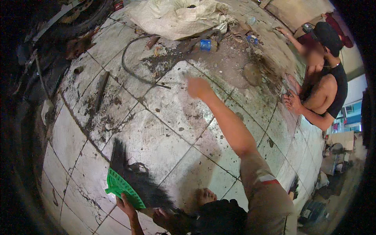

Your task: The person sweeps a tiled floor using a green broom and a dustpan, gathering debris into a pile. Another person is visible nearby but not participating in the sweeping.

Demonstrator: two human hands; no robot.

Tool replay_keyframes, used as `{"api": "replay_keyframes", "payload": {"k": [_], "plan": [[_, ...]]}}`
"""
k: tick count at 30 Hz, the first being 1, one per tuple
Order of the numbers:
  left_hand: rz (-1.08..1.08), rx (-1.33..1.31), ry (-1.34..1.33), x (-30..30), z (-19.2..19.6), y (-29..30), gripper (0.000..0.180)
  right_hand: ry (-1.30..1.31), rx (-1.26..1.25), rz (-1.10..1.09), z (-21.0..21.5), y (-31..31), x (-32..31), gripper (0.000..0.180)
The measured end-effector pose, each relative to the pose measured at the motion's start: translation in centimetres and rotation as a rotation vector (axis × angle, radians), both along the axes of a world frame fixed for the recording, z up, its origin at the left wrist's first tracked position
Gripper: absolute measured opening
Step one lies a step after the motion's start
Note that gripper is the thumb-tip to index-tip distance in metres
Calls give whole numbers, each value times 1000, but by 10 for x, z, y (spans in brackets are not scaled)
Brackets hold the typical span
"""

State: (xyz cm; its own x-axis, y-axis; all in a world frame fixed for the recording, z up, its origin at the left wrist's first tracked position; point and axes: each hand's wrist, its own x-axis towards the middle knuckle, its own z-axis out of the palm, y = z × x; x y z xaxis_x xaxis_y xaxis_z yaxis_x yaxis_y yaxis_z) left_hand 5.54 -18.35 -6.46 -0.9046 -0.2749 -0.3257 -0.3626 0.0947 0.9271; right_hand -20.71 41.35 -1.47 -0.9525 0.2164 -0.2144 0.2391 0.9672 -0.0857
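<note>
At the lower left, my left hand (126, 204) grips a broom by its fan-shaped green plastic head (124, 188). Its long dark bristles (137, 178) spread over the tiles beside my foot. My right arm stretches far forward over the floor. My right hand (199, 87) is low above the dirty tiles, near the end of a bent dark cable or hose (124, 62). Motion smears its fingers, so I cannot tell whether they hold anything. Ahead of it lies a heap of dirt and debris (231, 58) with a blue can (205, 45) in it.
A large whitish sack (176, 17) lies behind the debris. Another person (329, 78) squats at the right, one hand near the floor. A dark strip (102, 90) lies on the tiles at left, with a tyre (88, 23) farther back. Clutter (337, 156) stands at lower right.
</note>
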Motion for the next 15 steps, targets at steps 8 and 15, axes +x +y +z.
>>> {"api": "replay_keyframes", "payload": {"k": [8, 15], "plan": [[9, -45, 27, -5, 21, 14, 34, 63, -24, -145, 12, -6, 32, 67], [-37, -45, 51, -7, 10, 2, 38, 93, -89, -106, 10, 20, -7, 61]]}}
